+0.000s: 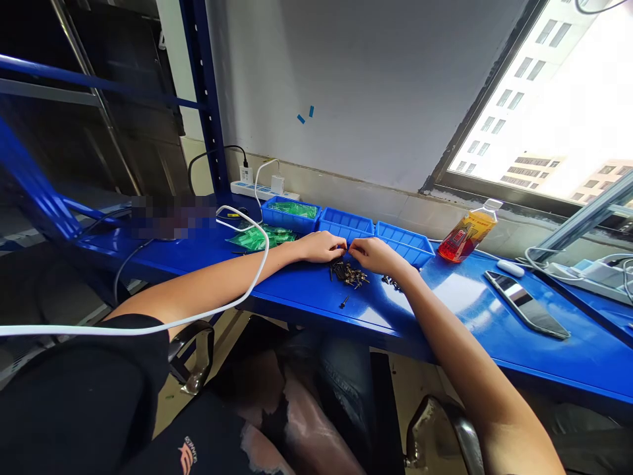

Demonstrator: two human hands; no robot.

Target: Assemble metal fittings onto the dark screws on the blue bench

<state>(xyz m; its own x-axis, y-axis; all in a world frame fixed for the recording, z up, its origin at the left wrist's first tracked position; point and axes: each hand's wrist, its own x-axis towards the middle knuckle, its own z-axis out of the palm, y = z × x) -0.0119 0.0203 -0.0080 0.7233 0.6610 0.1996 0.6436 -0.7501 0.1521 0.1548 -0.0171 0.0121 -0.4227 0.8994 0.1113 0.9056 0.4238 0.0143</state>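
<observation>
At twelve o'clock of the screw pile [350,273], left hand [320,247] and right hand [376,255] meet, fingertips pinched together — small, hard, light, slippery screws, I judge; grip each by its shank.

Drink bottle [467,234] — phone [527,305] beside it

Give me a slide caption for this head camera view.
Both hands meet fingertip to fingertip over a pile of small dark screws on a blue workbench.

Head view — forward-down over bench [306,297]
</observation>
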